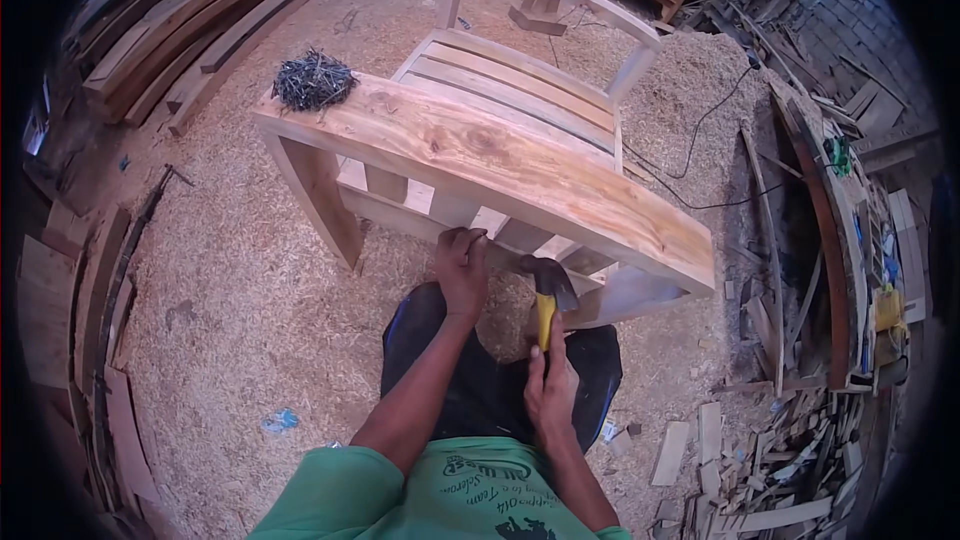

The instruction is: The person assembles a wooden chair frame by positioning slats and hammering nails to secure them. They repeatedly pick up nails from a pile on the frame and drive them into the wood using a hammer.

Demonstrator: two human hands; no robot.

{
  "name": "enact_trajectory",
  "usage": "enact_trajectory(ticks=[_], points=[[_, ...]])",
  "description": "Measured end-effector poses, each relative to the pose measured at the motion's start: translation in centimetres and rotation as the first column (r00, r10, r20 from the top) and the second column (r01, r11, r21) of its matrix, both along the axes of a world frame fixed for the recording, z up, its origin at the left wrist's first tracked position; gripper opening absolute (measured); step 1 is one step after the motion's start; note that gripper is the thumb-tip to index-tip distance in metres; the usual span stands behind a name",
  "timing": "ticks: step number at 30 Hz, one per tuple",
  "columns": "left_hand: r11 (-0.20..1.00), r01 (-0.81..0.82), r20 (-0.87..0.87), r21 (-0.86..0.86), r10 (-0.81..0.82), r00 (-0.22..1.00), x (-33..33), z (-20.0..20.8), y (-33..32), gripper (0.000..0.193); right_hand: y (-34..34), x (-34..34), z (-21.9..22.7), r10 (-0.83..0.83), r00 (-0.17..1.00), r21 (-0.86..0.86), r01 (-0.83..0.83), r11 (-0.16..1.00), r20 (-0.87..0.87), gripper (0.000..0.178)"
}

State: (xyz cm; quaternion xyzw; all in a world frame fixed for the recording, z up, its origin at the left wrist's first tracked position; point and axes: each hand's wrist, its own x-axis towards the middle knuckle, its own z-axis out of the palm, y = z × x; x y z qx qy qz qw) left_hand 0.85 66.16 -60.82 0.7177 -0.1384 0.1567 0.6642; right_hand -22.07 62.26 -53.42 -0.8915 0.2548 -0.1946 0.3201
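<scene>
My right hand (551,385) is wrapped round the yellow handle of a hammer (546,305). The hammer's dark head is up by the lower rail of a wooden bench (480,140). To its left, my left hand (462,275) is closed at that same rail, its fingertips pressed together. Whatever they pinch is too small to make out. A broad plank with visible grain forms the bench's near upper edge, with slats beneath it. On the plank's left end sits a tangled pile of nails (314,80).
Sawdust and shavings cover the floor (230,320). Stacked curved boards (185,25) lie at the far left. Offcuts (770,460) are heaped at the lower right, below leaning timber (815,230). A black cable (690,155) runs across the shavings right of the bench.
</scene>
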Motion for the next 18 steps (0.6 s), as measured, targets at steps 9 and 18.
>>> enact_trajectory(ticks=[9, 18], points=[[0.996, -0.060, -0.029, 0.063, 0.062, 0.998, 0.3, -0.8, -0.6, 0.016, -0.2, 4.1, 1.5, 0.175, 0.975, -0.152, -0.154, 0.976, 0.138, 0.066], [0.996, -0.045, -0.063, 0.073, 0.050, 0.997, 0.2, -0.5, -0.6, 0.015, -1.6, 6.8, 0.4, 0.184, 0.966, -0.085, -0.202, 0.976, -0.181, 0.065]])
